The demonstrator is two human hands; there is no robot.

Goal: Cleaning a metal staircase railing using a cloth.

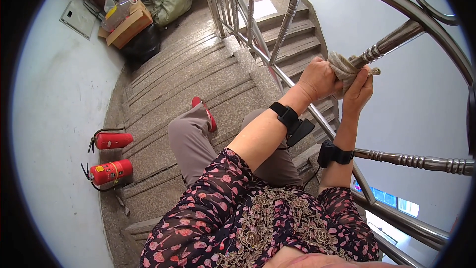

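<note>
A grey-beige cloth (pixel 342 71) is wrapped around a shiny metal baluster (pixel 396 38) of the stair railing, near its ringed part. My left hand (pixel 318 78) is closed on the cloth from the left side. On the other side my right hand (pixel 358 92) also grips it, thumb up along the baluster, with a loose end of cloth sticking out past the fingers. Some fingertips of both hands are hidden behind the cloth. Each wrist wears a black strap with a small device.
A curved metal handrail (pixel 377 0) runs along the right. Speckled stone steps (pixel 193 69) descend on the left, with another flight (pixel 292 34) beyond the railing. Two red fire extinguishers (pixel 113 171) stand by the left wall. A cardboard box (pixel 130 27) and sacks (pixel 171 2) sit at the far left.
</note>
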